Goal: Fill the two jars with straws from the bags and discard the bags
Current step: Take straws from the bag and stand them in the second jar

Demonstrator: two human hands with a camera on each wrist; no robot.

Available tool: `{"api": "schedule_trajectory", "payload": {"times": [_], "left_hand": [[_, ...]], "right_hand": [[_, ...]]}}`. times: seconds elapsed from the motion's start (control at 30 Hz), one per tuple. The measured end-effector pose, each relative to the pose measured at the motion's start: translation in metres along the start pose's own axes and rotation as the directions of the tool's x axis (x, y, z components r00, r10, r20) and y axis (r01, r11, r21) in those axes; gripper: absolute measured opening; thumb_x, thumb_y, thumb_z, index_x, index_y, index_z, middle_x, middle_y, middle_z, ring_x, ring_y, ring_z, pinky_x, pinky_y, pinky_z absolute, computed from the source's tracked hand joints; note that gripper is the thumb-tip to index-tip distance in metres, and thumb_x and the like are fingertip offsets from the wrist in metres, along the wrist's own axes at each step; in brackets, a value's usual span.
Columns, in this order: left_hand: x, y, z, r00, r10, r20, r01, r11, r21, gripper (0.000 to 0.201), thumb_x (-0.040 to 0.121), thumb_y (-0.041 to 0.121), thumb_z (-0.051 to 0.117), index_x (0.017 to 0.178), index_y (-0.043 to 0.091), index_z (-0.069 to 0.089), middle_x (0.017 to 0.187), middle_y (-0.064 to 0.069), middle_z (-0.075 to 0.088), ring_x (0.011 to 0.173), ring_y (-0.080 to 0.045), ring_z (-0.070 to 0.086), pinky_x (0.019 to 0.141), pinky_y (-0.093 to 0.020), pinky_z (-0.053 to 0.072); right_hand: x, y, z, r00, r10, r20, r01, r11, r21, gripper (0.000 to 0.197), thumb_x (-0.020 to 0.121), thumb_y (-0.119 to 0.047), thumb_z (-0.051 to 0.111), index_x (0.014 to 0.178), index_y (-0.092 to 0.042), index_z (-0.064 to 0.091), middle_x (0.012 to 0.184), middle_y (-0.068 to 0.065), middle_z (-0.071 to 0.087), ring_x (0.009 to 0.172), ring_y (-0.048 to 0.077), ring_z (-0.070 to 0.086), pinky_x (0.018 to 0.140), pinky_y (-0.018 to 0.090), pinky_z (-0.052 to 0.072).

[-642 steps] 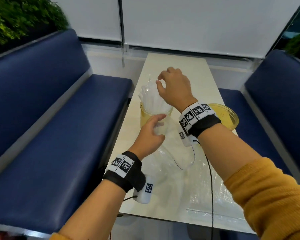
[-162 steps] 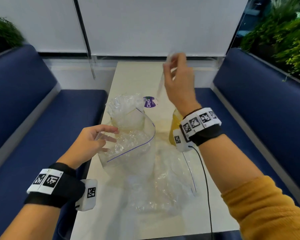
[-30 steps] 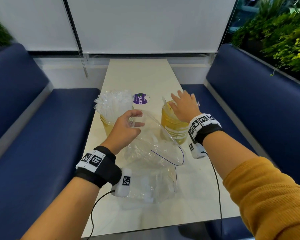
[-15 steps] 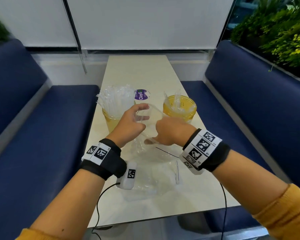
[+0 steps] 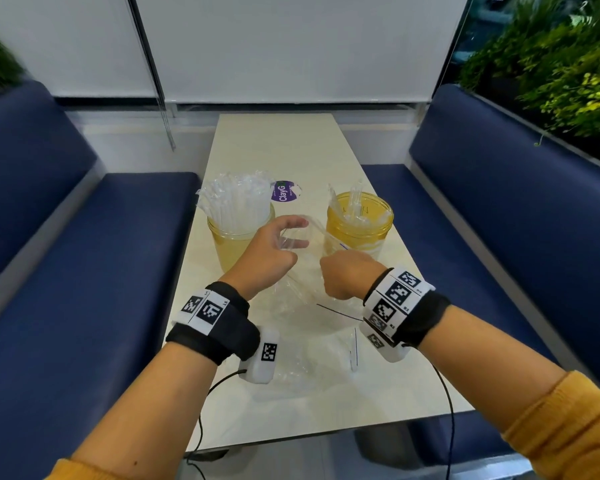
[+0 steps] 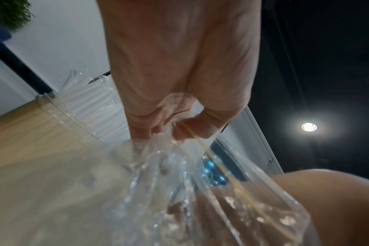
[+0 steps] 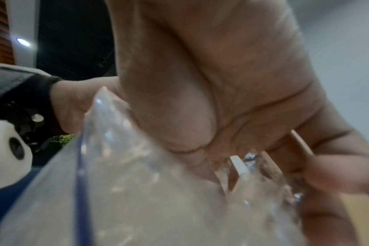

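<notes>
Two yellow-tinted jars stand on the table (image 5: 278, 147). The left jar (image 5: 238, 242) is packed with wrapped straws (image 5: 236, 199); the right jar (image 5: 359, 230) holds only a few. In front of them my left hand (image 5: 272, 252) pinches the rim of a clear zip bag (image 5: 302, 292) and holds its mouth up. My right hand (image 5: 345, 277) is inside that mouth with fingers curled. In the right wrist view a thin white straw (image 7: 238, 164) sits between thumb and fingers, under the bag (image 7: 137, 191). The left wrist view shows the pinch (image 6: 179, 131) on the bag (image 6: 179, 183).
A second clear bag (image 5: 312, 362) lies flat on the table near the front edge. A purple sticker (image 5: 284, 192) sits behind the jars. Blue benches (image 5: 84, 271) flank the table on both sides, with plants (image 5: 551, 64) behind the right one. Wrist cables hang off the table's near edge.
A second ago my right hand was at the right jar's mouth. It has come back left and down into the bag that my left hand holds open.
</notes>
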State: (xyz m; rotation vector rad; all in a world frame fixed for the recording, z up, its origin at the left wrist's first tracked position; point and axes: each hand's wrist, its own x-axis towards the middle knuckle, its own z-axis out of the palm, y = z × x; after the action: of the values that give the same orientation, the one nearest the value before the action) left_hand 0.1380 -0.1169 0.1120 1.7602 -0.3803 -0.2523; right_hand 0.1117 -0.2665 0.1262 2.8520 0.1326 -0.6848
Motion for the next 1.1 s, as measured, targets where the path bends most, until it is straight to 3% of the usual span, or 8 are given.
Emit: {"api": "schedule_trajectory", "payload": {"times": [0.17,0.3,0.47,0.7,0.83,0.93,1.03,1.1], "left_hand": [[-0.001,0.001,0.001,1.0,0.007,-0.013,-0.007,1.0,-0.019,0.06,0.08,-0.02,0.052,0.129,0.016,0.058,0.14,0.007,0.055,0.118,-0.013,0.065,0.076,-0.038,0.052],[-0.004,-0.001,0.003,0.998,0.068,-0.011,-0.067,0.996,0.061,0.07,0.074,-0.014,0.065,0.137,0.015,0.053,0.136,0.005,0.059,0.132,-0.007,0.05,0.093,-0.003,0.04],[-0.003,-0.013,0.012,0.996,0.092,0.005,-0.092,0.99,0.106,0.092,0.065,0.01,0.091,0.143,0.023,0.045,0.14,0.007,0.053,0.136,-0.005,0.043,0.113,-0.024,0.031],[0.004,-0.017,0.033,0.96,0.185,-0.208,-0.141,0.968,0.209,0.084,0.056,0.051,0.089,0.126,0.023,0.052,0.125,0.003,0.057,0.115,-0.012,0.055,0.093,-0.027,0.047],[0.01,-0.017,0.04,0.914,0.261,-0.31,-0.164,0.938,0.305,0.049,0.076,0.044,0.08,0.112,0.019,0.059,0.107,0.001,0.063,0.098,-0.016,0.059,0.085,-0.038,0.053],[0.015,-0.013,0.04,0.901,0.243,-0.359,-0.132,0.943,0.307,0.029,0.086,0.032,0.074,0.108,0.023,0.057,0.108,0.0,0.065,0.098,-0.017,0.062,0.087,-0.041,0.054],[0.019,-0.012,0.034,0.908,0.252,-0.335,-0.15,0.941,0.302,0.033,0.091,0.029,0.065,0.122,0.02,0.059,0.116,0.001,0.067,0.107,-0.016,0.064,0.087,-0.037,0.056],[0.02,-0.012,0.031,0.921,0.247,-0.303,-0.159,0.945,0.287,0.029,0.091,0.028,0.057,0.119,0.02,0.059,0.11,-0.003,0.067,0.101,-0.021,0.067,0.079,-0.042,0.058]], "right_hand": [[-0.004,0.006,-0.004,0.998,-0.005,-0.057,0.01,0.995,0.1,0.029,0.101,-0.011,0.045,0.127,-0.006,0.056,0.124,0.013,0.06,0.11,0.029,0.06,0.083,0.033,0.048],[-0.014,0.007,-0.027,0.99,0.007,-0.142,0.011,0.992,0.125,0.027,0.1,-0.011,0.047,0.125,-0.005,0.056,0.123,0.014,0.06,0.109,0.029,0.061,0.083,0.033,0.049],[-0.038,0.003,-0.068,0.977,0.026,-0.21,0.007,0.988,0.152,0.034,0.099,-0.008,0.047,0.133,-0.005,0.052,0.124,0.013,0.059,0.108,0.028,0.06,0.079,0.031,0.046],[-0.058,-0.006,-0.1,0.949,-0.006,-0.314,0.048,0.991,0.127,0.019,0.096,-0.005,0.052,0.114,-0.006,0.059,0.077,0.004,0.047,0.067,0.019,0.05,0.057,0.026,0.04],[-0.053,0.0,-0.102,0.918,0.009,-0.396,0.11,0.955,0.277,0.023,0.095,-0.009,0.057,0.118,-0.007,0.062,0.1,0.007,0.062,0.085,0.024,0.06,0.069,0.029,0.047],[-0.044,0.009,-0.093,0.881,-0.007,-0.473,0.269,0.83,0.488,0.037,0.093,-0.023,0.066,0.128,-0.017,0.056,0.115,0.004,0.06,0.093,0.019,0.058,0.074,0.029,0.046],[-0.038,0.007,-0.078,0.82,0.037,-0.571,0.445,0.585,0.678,0.065,0.082,-0.037,0.078,0.136,-0.024,0.043,0.098,-0.001,0.057,0.079,0.011,0.058,0.066,0.024,0.045],[-0.028,0.001,-0.065,0.779,0.086,-0.621,0.486,0.544,0.684,0.081,0.072,-0.05,0.082,0.137,-0.025,0.041,0.1,-0.004,0.056,0.088,0.01,0.057,0.071,0.022,0.045]]}}
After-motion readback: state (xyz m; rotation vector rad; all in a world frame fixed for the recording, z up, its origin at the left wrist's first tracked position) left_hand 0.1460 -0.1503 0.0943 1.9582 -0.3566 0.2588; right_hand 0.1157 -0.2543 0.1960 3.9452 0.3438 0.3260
